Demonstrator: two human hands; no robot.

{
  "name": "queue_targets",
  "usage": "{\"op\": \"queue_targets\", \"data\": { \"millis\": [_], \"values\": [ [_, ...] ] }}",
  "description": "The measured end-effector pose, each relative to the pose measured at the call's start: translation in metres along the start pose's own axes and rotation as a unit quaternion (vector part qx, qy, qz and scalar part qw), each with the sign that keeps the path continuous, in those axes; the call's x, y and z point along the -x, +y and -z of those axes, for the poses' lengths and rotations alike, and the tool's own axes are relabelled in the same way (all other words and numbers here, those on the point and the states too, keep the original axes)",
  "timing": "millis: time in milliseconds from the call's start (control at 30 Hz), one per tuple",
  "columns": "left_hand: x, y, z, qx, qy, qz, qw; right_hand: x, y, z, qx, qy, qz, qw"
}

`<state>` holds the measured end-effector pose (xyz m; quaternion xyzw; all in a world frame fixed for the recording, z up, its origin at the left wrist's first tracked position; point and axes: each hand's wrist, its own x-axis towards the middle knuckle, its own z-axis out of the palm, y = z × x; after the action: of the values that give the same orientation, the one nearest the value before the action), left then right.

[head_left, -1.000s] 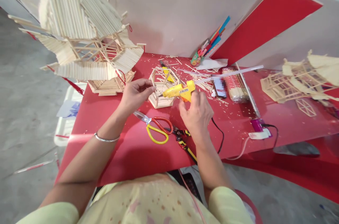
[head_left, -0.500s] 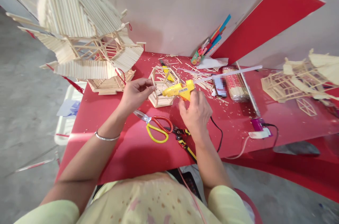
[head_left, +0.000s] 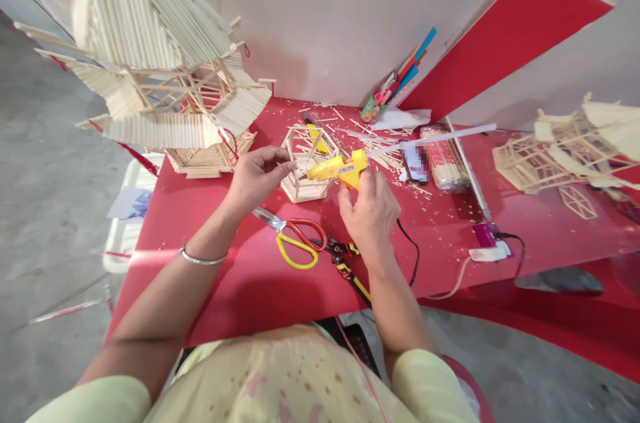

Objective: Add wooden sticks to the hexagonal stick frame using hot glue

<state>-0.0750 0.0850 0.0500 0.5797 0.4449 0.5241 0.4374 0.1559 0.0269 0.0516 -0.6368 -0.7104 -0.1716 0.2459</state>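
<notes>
My right hand (head_left: 371,213) is wrapped round the handle of a yellow hot glue gun (head_left: 336,170), with a long clear glue stick (head_left: 440,138) sticking out of its back. The gun's nozzle points left toward the fingertips of my left hand (head_left: 259,176). Thumb and fingers of that hand are pinched together; whatever lies between them is too small to make out. Just behind the nozzle and fingertips stands a small hexagonal frame of thin wooden sticks (head_left: 306,197), partly hidden by the gun. A yellow utility knife (head_left: 318,139) shows behind and through the frame.
Scissors (head_left: 299,243) and black-and-yellow pliers (head_left: 345,263) lie in front of my hands. A large stick pagoda model (head_left: 165,129) stands left. Stick scraps, a phone (head_left: 415,163), a stick pack (head_left: 444,159) and a pen cup (head_left: 371,109) are behind; a power adapter (head_left: 493,243) sits right.
Almost nothing differs. Both hands and the glue gun hold nearly the same place, with the view shifted only very slightly.
</notes>
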Motion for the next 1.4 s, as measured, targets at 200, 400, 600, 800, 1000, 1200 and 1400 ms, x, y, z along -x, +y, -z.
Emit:
{"op": "queue_targets", "data": {
  "millis": [200,400,600,800,1000,1200,1400],
  "values": [
    [0.000,0.003,-0.001,0.001,0.002,0.002,1.000,0.000,0.000,0.000,0.003,-0.001,0.004,1.000],
    [0.001,0.002,-0.001,0.000,0.001,0.000,1.000,0.003,0.002,0.001,0.021,0.007,0.014,1.000],
    [0.002,-0.001,-0.003,-0.011,-0.004,-0.007,1.000,0.004,0.002,0.001,0.026,0.022,0.017,0.999],
    [0.004,0.000,-0.006,-0.044,-0.004,-0.029,0.999,0.006,0.006,0.000,0.020,0.021,-0.018,0.999],
    [0.007,-0.002,-0.008,-0.106,-0.008,-0.066,0.992,0.008,0.011,0.002,0.038,0.037,-0.021,0.998],
    [0.008,-0.003,-0.009,-0.156,-0.011,-0.117,0.981,0.011,0.028,0.012,0.061,0.050,-0.043,0.996],
    [0.008,-0.001,-0.013,-0.214,-0.031,-0.201,0.956,0.015,0.043,0.029,0.098,0.057,-0.039,0.993]
  ]
}}
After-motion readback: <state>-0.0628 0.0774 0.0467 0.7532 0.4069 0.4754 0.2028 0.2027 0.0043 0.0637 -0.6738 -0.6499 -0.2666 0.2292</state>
